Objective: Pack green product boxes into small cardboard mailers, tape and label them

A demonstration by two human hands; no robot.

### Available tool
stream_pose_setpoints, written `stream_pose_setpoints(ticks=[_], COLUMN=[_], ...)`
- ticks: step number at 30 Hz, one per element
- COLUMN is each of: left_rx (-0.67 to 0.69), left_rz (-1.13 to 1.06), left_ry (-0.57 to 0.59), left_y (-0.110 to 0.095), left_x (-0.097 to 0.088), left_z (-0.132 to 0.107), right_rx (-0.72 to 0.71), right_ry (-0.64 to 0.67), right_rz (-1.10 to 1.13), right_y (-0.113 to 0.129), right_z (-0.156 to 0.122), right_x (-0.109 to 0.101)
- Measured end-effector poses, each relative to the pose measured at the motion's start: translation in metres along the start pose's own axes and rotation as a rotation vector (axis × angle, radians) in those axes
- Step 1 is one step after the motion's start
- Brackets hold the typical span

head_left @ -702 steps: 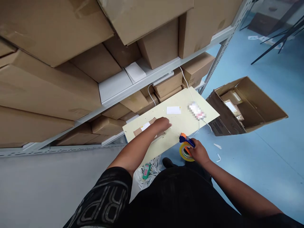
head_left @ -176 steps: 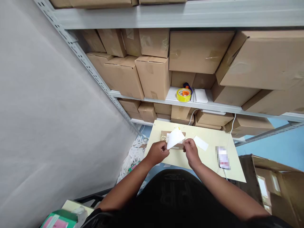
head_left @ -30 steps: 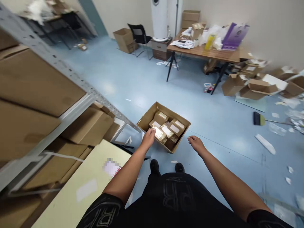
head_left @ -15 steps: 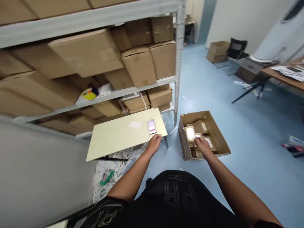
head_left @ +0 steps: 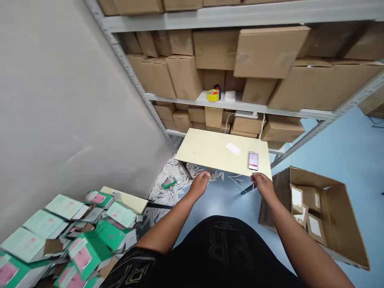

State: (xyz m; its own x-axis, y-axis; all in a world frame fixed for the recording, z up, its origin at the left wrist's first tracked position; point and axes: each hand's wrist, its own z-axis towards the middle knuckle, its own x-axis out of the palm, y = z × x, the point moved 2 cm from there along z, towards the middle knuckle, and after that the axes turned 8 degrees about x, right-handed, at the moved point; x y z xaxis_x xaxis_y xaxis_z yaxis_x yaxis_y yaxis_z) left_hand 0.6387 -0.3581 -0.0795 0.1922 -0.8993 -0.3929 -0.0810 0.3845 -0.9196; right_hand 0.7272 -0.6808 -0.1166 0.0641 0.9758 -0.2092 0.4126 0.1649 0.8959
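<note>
My left hand (head_left: 200, 185) hovers in front of the pale table (head_left: 207, 146), fingers curled together, with nothing visible in them. Close to the table's front right corner is my right hand (head_left: 264, 186), also with bent, closed fingers and no visible object. Just beyond it lies a phone (head_left: 253, 161) with its screen lit, and a white cable (head_left: 235, 182) hangs below the table edge near that hand. A white slip (head_left: 233, 149) rests on the tabletop. To the right stands an open cardboard box (head_left: 349, 224) containing several small brown packages (head_left: 315, 228) with white labels.
Green and white cartons (head_left: 81, 256) are piled at lower left beside a pale board (head_left: 129, 200). Paper strips (head_left: 159, 202) litter the floor. Metal shelving (head_left: 270, 108) full of cardboard boxes rises behind the table, with yellow tape (head_left: 213, 95) on it. A wall (head_left: 75, 112) bounds the left.
The view has swung left, bringing the green cartons into sight. My right hand, earlier over the open cardboard box, is now by the table's corner; my left hand is now left of the phone.
</note>
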Motion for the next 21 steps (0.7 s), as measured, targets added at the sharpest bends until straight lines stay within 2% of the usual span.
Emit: stream_pose_setpoints(ticks=[3, 7, 15, 21], left_rx=[-0.050, -0.088, -0.178, -0.308], left_rz=[-0.004, -0.044, -0.115, -0.138], left_ry=[-0.061, -0.149, -0.402, -0.642], left_y=[0.025, 0.054, 0.097, 0.123], left_x=[-0.052, -0.100, -0.156, -0.200], left_z=[-0.010, -0.023, -0.047, -0.059], right_rx=[0.005, -0.010, -0.046, -0.148], right_ry=[0.042, 0.141, 0.384, 0.627], right_rz=[-0.029, -0.107, -0.262, -0.371], right_y=[0.012, 0.030, 0.059, 0.073], right_z=[-0.015, -0.026, -0.019, 0.008], right_x=[0.055, 0.115, 0.228, 0.334])
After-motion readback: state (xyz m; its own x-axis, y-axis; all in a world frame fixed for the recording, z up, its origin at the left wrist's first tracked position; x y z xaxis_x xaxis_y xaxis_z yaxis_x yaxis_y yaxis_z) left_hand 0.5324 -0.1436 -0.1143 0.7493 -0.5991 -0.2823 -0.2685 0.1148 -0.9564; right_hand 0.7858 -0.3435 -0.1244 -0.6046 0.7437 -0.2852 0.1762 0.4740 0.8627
